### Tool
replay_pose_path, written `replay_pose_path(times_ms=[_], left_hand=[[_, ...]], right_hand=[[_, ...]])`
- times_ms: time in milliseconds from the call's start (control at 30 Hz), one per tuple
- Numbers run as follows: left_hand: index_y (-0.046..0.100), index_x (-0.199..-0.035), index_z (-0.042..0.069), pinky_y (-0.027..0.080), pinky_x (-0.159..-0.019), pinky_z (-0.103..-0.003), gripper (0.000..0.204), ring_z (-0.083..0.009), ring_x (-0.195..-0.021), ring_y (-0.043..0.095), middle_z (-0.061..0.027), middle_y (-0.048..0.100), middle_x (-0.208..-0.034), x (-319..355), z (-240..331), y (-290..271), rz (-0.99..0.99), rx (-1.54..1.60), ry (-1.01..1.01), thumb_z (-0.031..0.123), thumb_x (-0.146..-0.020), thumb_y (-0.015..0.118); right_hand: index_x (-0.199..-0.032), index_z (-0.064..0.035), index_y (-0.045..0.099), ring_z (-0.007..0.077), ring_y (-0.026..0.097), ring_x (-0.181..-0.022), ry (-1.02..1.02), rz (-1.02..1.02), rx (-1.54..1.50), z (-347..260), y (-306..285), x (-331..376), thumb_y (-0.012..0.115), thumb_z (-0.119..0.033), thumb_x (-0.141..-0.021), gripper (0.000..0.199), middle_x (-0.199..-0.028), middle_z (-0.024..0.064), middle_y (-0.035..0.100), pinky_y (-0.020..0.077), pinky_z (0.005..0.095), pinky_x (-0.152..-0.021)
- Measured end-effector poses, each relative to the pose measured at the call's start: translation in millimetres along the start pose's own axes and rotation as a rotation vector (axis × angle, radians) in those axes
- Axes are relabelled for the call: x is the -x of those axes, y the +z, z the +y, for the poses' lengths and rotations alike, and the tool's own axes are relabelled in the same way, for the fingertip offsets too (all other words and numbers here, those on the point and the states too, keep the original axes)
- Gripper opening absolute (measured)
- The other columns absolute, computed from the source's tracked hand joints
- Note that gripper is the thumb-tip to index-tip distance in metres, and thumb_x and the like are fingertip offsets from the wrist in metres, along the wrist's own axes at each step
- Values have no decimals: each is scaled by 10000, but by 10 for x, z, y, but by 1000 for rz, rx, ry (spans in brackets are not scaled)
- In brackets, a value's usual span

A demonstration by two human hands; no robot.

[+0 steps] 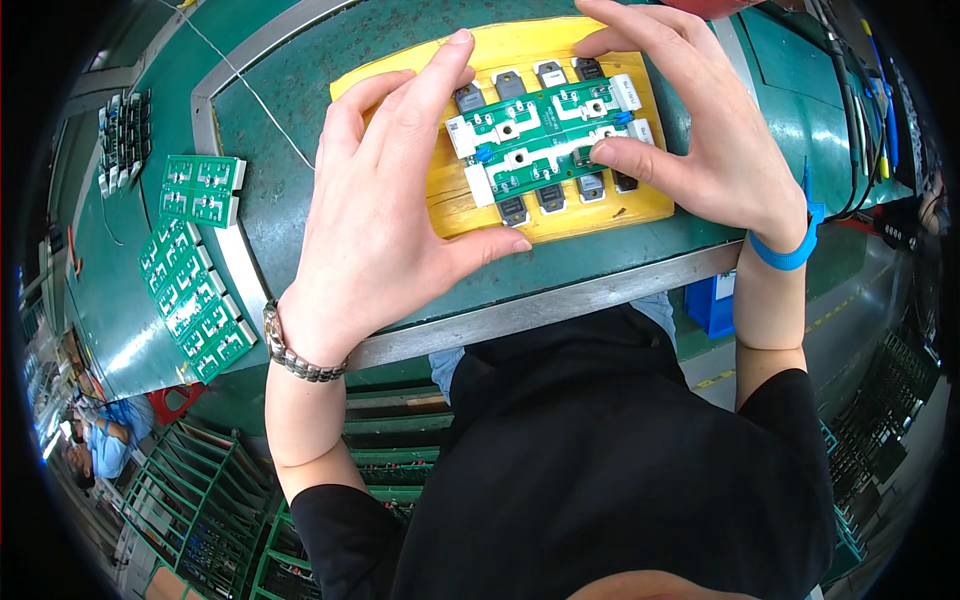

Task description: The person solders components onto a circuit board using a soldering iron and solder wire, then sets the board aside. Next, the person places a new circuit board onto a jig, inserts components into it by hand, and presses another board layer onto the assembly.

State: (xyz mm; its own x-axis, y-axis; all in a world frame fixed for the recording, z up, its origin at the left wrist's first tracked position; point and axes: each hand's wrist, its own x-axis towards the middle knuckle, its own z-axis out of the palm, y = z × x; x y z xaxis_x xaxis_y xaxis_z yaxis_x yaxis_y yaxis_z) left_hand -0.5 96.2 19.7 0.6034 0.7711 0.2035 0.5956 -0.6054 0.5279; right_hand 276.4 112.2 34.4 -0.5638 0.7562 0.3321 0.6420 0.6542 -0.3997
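A green circuit board [545, 135] with white end blocks and two small blue parts lies over two rows of dark block-shaped components [508, 86]. These components stick out along its far and near sides. All of it rests on a yellow board [590, 222]. My left hand [375, 190] is beside the circuit board's left end, fingers stretched and thumb spread toward the near edge of the yellow board. At the right end, my right hand [690, 120] has its fingers apart, and its thumb tip lies over the circuit board; whether it presses there I cannot tell.
Several green circuit boards [190, 290] lie on the green bench [270, 110] at left, with dark components [125, 140] beyond. Cables [845, 110] run along the far right. Green racks [205, 490] stand below, near a blue box [710, 305]. Another person [105, 440] sits far left.
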Motion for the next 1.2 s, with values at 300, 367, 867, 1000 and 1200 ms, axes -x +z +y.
replay_pose_path(times_ms=[300,367,867,1000,1200], left_hand=[[316,-1550,73,382,-1103,-446,1224,-325,-1287,431,-65,567,-1398,-5,-3,13,9,0,2,330,-539,957],[294,-1559,71,384,-1094,-441,1234,-321,-1306,425,-83,561,-1404,-9,4,4,17,2,10,339,-551,952],[699,-1089,40,475,-934,-387,488,-291,-1063,592,-95,682,-1104,-23,-71,-136,69,-18,81,184,-664,889],[703,-1082,43,489,-914,-382,520,-283,-1033,610,-89,695,-1069,-26,-73,-137,74,-25,85,169,-621,910],[712,-1068,46,503,-896,-375,498,-277,-1011,626,-88,705,-1059,-28,-64,-117,104,-38,92,144,-619,906]], right_hand=[[-1432,-9,484,300,545,-1138,70,-62,-21,-115,-98,-37,839,-342,-750,838,-1145,107,671,391,410,-1000],[-1431,-12,486,300,547,-1136,33,-43,-4,-65,-48,-20,828,-333,-762,817,-1139,100,675,390,412,-1001],[-1327,-61,602,236,622,-880,141,55,-126,19,72,-117,606,-49,-939,388,-957,61,693,481,329,-833],[-1300,-54,622,235,621,-875,178,47,-74,-13,51,-125,618,-46,-931,368,-931,58,691,486,328,-821],[-1296,-53,623,236,620,-871,195,43,-40,-27,48,-117,623,-43,-927,369,-913,57,692,485,329,-821]])
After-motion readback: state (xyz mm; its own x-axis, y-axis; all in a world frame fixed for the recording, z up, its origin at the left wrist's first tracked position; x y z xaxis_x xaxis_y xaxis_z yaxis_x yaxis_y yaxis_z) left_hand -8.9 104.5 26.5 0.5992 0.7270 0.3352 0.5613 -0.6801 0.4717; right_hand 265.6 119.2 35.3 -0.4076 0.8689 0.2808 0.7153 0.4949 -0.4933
